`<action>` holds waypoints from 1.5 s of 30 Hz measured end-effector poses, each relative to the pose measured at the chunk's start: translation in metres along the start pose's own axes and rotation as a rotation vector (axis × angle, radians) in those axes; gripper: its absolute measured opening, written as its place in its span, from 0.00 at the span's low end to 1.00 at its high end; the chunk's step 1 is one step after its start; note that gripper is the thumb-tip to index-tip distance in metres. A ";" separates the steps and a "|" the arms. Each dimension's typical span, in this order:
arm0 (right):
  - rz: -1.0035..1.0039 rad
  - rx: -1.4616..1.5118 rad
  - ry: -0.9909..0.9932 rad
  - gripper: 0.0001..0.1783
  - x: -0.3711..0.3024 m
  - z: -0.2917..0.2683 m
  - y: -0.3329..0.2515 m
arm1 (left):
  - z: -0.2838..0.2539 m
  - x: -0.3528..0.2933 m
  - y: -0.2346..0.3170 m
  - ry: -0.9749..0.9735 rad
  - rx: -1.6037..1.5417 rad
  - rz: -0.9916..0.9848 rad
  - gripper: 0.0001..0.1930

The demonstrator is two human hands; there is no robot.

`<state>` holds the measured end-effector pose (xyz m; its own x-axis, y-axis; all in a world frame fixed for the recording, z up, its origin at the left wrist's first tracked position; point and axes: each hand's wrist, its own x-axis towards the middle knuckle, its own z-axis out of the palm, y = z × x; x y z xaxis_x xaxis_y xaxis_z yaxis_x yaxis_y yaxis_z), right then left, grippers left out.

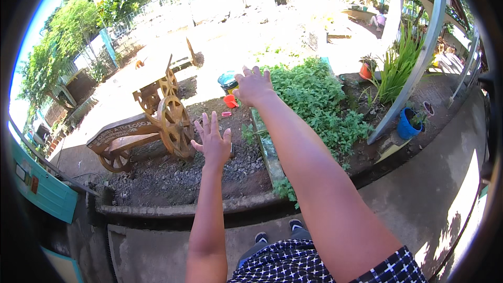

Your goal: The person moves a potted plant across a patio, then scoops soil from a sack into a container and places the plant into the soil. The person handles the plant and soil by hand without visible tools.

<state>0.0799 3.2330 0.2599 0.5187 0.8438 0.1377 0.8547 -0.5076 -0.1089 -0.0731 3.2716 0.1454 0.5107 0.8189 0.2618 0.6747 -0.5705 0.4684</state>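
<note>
Both my arms stretch forward over the garden. My left hand (214, 141) is raised in the air with fingers spread, holding nothing. Farther out, my right hand (254, 88) also hangs open and bare, fingers apart. In the picture it overlaps the edge of a dark bucket (225, 80) with a light blue top. Beside the bucket lie a red dipper (230, 101) and a small red item (226, 115), too small to make out. Neither hand appears to touch anything.
A wooden wheeled bench (131, 130) stands left on gravel. Leafy green plants (309, 94) fill a bed on the right, near a slanting metal post (419, 57) and a blue pot (408, 124). A gutter (194, 224) runs before my feet. Far right, a person (380, 19) is low down.
</note>
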 end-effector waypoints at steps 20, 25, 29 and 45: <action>0.205 0.073 0.294 0.27 -0.105 0.149 0.024 | 0.030 0.012 -0.035 -0.267 0.037 0.176 0.43; 0.347 0.079 0.277 0.28 -0.123 0.145 0.057 | 0.048 0.009 -0.005 -0.327 0.010 0.235 0.47; 0.428 0.113 0.304 0.27 -0.142 0.134 0.087 | 0.062 0.001 0.035 -0.357 -0.005 0.344 0.48; 0.718 -0.026 0.315 0.31 -0.305 0.074 0.290 | 0.165 -0.117 0.258 -0.465 -0.142 0.616 0.42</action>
<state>0.1676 2.8412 0.1130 0.9230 0.2199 0.3156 0.3055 -0.9177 -0.2541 0.1294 3.0182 0.0966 0.9625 0.2300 0.1441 0.1392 -0.8742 0.4652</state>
